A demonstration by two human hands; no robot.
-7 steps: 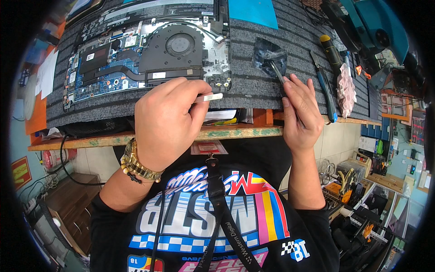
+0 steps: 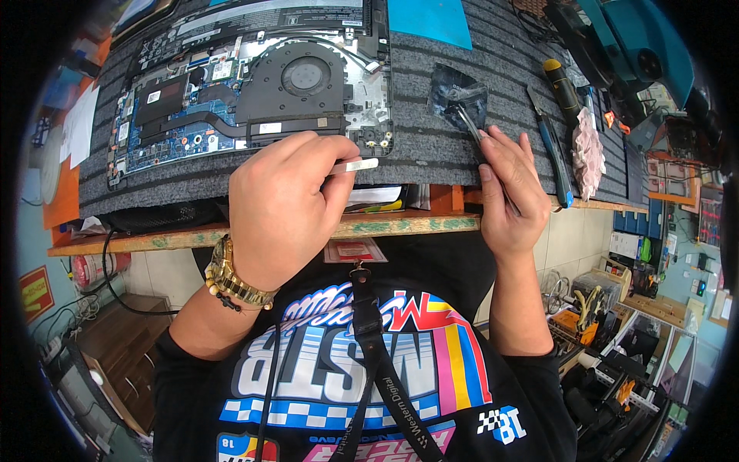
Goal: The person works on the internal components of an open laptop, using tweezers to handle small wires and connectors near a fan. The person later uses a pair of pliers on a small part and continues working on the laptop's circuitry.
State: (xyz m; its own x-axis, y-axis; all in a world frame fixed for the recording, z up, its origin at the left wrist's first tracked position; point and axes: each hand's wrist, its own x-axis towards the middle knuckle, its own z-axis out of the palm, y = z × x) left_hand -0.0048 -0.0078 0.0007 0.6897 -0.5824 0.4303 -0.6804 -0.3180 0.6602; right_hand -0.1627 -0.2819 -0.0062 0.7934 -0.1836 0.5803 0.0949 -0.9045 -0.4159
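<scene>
My left hand (image 2: 289, 192) is closed on a small flat whitish strip (image 2: 360, 165), whose end sticks out past the thumb; its kind cannot be made out. That hand is at the front edge of an opened laptop (image 2: 254, 85), its fan (image 2: 304, 75), blue circuit board and battery exposed. In my right hand (image 2: 514, 185) are metal tweezers (image 2: 466, 121), gripped between thumb and fingers. Their tips point away from me and lie over a small dark shiny pouch (image 2: 454, 86) on the mat. What lies between the tips is too small to tell.
A grey striped mat (image 2: 419, 165) covers the wooden bench. To the right lie a blue-black utility knife (image 2: 556, 158), a yellow-black screwdriver (image 2: 563, 85) and a crumpled pink cloth (image 2: 588, 154). A blue sheet (image 2: 431, 21) is at the back; teal equipment (image 2: 650, 50) stands at far right.
The tweezers and right fingers have shifted very slightly over the dark pouch. My left hand and the laptop stay where they were.
</scene>
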